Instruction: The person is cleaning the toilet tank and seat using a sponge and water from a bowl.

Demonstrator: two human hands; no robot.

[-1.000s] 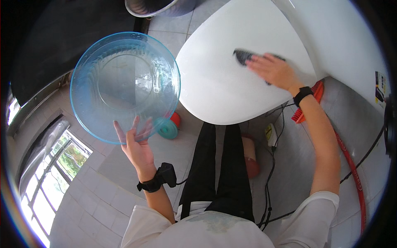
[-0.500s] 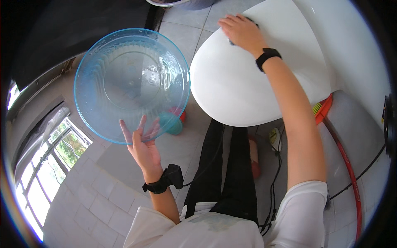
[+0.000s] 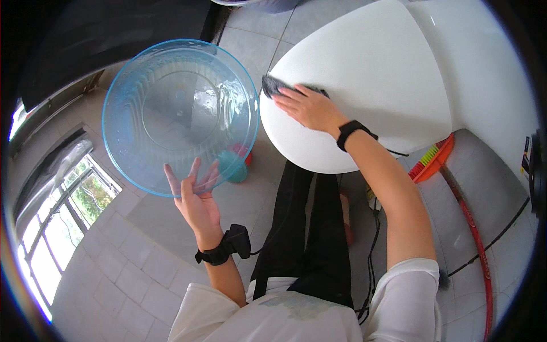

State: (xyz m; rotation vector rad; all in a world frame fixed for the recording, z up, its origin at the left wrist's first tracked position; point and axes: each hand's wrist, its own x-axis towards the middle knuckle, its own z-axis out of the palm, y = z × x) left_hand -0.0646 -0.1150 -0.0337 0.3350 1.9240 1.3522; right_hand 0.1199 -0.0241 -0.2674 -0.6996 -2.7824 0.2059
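Domestic utility or wash area, where I stand: grey tiled floor (image 3: 142, 268), barred window (image 3: 68, 211), white counter (image 3: 370, 74), orange broom (image 3: 436, 159), red hose (image 3: 473, 239).

There is one blue bowl (image 3: 179, 114). There is one white table (image 3: 387, 74) and one dark cloth (image 3: 273, 85) on it. Two hands are visible, the left hand (image 3: 196, 199) and the right hand (image 3: 307, 105), with two black wristbands. One broom (image 3: 436, 159) lies on the floor.
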